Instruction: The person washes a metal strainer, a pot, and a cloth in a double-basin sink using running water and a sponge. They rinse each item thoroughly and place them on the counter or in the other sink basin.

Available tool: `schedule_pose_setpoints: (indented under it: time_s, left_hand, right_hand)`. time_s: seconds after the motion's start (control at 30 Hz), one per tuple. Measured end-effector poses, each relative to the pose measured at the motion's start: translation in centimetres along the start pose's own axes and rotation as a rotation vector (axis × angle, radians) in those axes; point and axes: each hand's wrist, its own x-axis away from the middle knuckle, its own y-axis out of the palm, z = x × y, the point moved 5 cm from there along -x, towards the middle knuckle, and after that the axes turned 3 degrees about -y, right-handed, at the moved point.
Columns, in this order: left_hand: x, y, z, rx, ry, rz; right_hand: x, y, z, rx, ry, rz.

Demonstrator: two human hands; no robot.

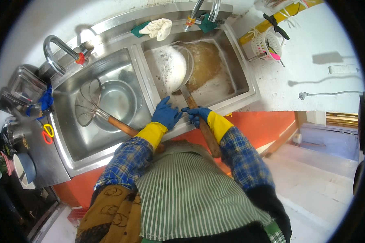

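Note:
My right hand [198,115], in a blue and yellow rubber glove, grips a long wooden handle [207,133] whose metal end reaches into the right sink basin [237,76]. That basin holds brownish, foamy water. A round rim in it, heaped with white suds [173,68], lies by the handle's metal end; whether they join is unclear. My left hand [167,114], gloved alike, hovers at the basin's front edge with fingers partly spread and nothing seen in it. In the left basin [73,133], a wire strainer with a wooden handle [118,124] rests across a round metal pot [117,103].
Two faucets [56,45] [194,18] rise behind the basins. A white cloth [158,29] and green pads lie on the back ledge. Scissors [48,133], plastic containers [27,85] and a bowl [26,168] stand at left. A white basket [263,45] hangs at right, near a plug [302,96].

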Motion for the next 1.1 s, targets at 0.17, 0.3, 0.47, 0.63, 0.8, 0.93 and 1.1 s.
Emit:
schedule_pose_setpoints:
  time_s: [0.17,0.3,0.47,0.63,0.8,0.93,1.1]
  left_hand:
    - [0.1,0.5,-0.1,-0.059,-0.014,-0.059]
    - [0.1,0.5,-0.1,-0.018,-0.034,-0.099]
    - [0.1,0.1,0.2,-0.044,-0.016,-0.08]
    - [0.1,0.1,0.2,-0.069,-0.032,-0.075]
    - [0.3,0.0,0.3,-0.094,-0.038,-0.051]
    - [0.5,0.2,0.3,-0.047,-0.006,-0.02]
    - [0.8,0.4,-0.1,0.052,0.047,0.243]
  right_hand:
    - [3.8,-0.8,1.4,0.009,-0.093,-0.129]
    - [8.4,-1.5,3.3,-0.052,-0.157,-0.194]
    - [12.8,-1.7,3.5,-0.132,-0.214,-0.323]
    - [15.2,-7.9,-0.4,0.17,-0.296,0.111]
    - [15.5,-16.4,-7.3,0.7,-0.212,0.873]
    - [15.1,-19.0,-10.4,0.992,-0.019,1.03]
    - [17.0,-18.2,-12.0,1.115,0.191,0.945]
